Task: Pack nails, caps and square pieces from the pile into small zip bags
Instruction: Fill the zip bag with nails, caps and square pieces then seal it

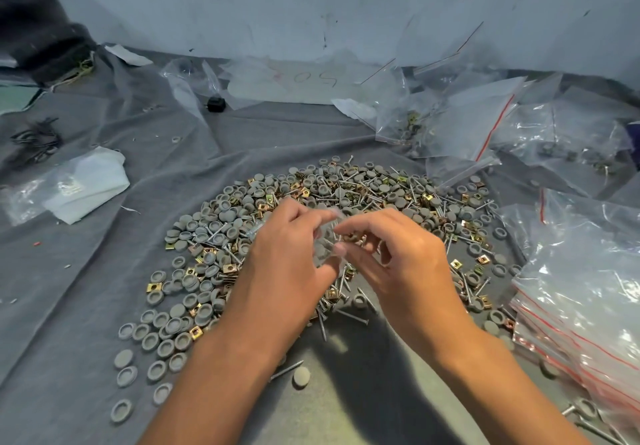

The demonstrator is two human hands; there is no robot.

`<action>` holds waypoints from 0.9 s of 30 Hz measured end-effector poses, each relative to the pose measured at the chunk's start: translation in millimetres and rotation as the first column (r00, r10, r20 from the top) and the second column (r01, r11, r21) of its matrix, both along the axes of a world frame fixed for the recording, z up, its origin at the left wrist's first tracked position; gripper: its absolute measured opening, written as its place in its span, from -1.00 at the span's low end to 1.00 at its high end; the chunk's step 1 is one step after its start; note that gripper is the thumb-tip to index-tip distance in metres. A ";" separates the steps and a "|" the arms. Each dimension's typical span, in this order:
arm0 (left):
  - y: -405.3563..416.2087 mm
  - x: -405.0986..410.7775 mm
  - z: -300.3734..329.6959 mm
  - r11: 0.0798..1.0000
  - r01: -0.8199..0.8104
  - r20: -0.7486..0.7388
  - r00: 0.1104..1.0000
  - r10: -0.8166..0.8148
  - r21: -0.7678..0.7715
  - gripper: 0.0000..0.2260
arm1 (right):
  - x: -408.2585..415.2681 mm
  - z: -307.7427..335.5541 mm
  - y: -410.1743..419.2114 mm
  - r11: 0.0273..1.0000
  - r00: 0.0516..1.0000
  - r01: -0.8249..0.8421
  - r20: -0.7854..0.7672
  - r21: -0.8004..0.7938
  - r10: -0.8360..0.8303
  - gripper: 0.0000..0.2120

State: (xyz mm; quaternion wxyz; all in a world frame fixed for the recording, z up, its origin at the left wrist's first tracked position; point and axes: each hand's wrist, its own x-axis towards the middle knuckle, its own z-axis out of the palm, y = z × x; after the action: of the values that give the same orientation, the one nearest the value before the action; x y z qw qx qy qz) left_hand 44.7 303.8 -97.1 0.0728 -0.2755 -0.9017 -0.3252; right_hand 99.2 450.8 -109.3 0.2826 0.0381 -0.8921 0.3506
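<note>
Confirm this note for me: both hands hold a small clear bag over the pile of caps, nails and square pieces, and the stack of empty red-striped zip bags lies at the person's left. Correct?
Not quite. The head view shows the stack of red-striped zip bags at the person's right, not left. The rest stands: the left hand and right hand hold a small clear bag over the pile.

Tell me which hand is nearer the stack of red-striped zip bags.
Right. The right hand is over the pile's middle, on the side toward the stack of zip bags; the left hand is beyond it, farther away.

Small clear bag [329,237] w/ caps, over pile [311,209]
</note>
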 end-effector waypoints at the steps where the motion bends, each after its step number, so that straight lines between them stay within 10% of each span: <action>1: 0.1 -0.7 -0.3 1.000 -0.002 0.000 1.000 0.002 0.014 -0.49 | 0.1 -1.8 0.5 1.000 1.000 0.005 0.009 0.011 -0.005 -0.80; 11: -1.4 0.4 -0.6 0.999 -0.007 -0.018 1.000 0.007 0.032 -0.49 | 2.2 -0.4 2.2 0.998 0.994 0.056 -0.098 -0.007 -0.056 -0.77; 20: -1.5 -1.3 0.2 0.999 -0.024 0.000 1.000 0.024 0.042 -0.54 | 4.5 -4.7 6.6 0.970 0.991 0.051 0.129 -0.239 -0.021 -0.94; 27: -2.6 -2.3 -0.2 0.999 -0.021 0.003 1.000 0.021 0.042 -0.51 | 8.1 -6.6 8.9 0.992 0.962 0.049 0.272 -0.113 -0.017 -0.71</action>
State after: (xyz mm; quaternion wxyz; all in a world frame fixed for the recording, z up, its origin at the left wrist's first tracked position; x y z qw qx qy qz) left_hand 42.4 301.2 -97.3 0.0809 -0.2642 -0.8975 -0.3437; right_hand 107.3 459.7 -115.8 0.1656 -0.0420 -0.9004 0.4001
